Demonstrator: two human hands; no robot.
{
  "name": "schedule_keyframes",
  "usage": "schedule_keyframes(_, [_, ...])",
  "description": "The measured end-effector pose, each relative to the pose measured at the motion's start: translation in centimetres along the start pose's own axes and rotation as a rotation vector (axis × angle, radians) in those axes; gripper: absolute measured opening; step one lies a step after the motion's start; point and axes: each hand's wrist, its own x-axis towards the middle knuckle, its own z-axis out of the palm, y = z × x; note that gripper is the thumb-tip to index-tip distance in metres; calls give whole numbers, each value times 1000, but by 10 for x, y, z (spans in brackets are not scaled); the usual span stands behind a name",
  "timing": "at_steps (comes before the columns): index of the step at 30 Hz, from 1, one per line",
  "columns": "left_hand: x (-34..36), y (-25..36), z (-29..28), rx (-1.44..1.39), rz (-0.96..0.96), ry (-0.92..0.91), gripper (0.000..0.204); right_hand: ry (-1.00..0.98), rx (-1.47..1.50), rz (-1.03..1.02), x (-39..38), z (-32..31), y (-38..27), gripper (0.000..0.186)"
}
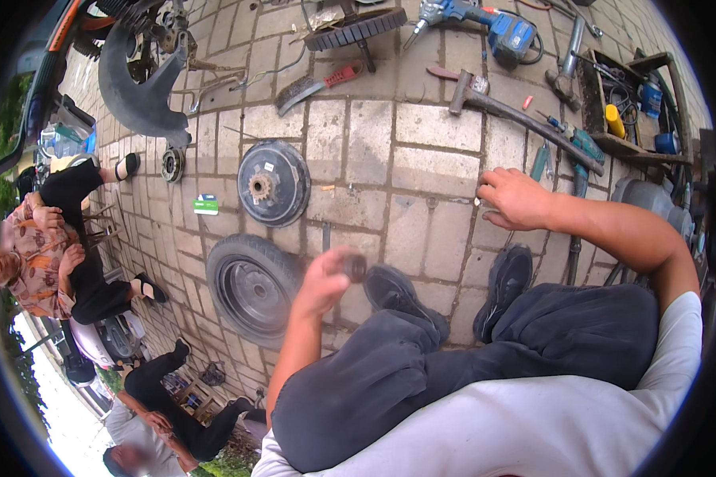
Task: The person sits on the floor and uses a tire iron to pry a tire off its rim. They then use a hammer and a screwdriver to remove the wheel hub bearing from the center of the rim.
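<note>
small dark round part (356, 267), blurred, is pinched in the closed fingers of the left hand (326, 280), raised above the knees so it sits clear of the ground and close to the eye. right hand (515, 197) reaches out to the grey brick paving (422, 135), fingers curled down onto a small pale item (482, 203) at the fingertips; whether it is gripped cannot be told. black rubber tyre on its dark rim (252, 285) lies flat just left of the left hand. black round brake drum with a central sprocket (274, 183) lies flat beyond it. long-handled hammer (517, 113) and blue power drill (485, 22) rest farther out, within arm's reach. two seated people occupy the left edge.
</note>
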Motion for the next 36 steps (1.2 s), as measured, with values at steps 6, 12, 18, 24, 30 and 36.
schedule_keyframes(6, [-127,-88,-65,832,-709,353,51,-34,16,-5,-2,9,3,34])
schedule_keyframes(12, [-114,-66,-40,1219,-437,500,75,-64,5,-61,15,15,2,33])
schedule_keyframes(18, [53,10,6,-214,54,264,67,372,171,-80,62,-35,-23,53])
schedule_keyframes(24, [129,50,76,-582,67,-214,55,727,-101,-406,101,-35,-21,52])
schedule_keyframes(30, [106,75,8,-291,333,444,52,263,310,316,53,-38,16,18])
schedule_keyframes(36, [6,94,75,591,30,410,62,-201,553,451,3,-42,-52,24])
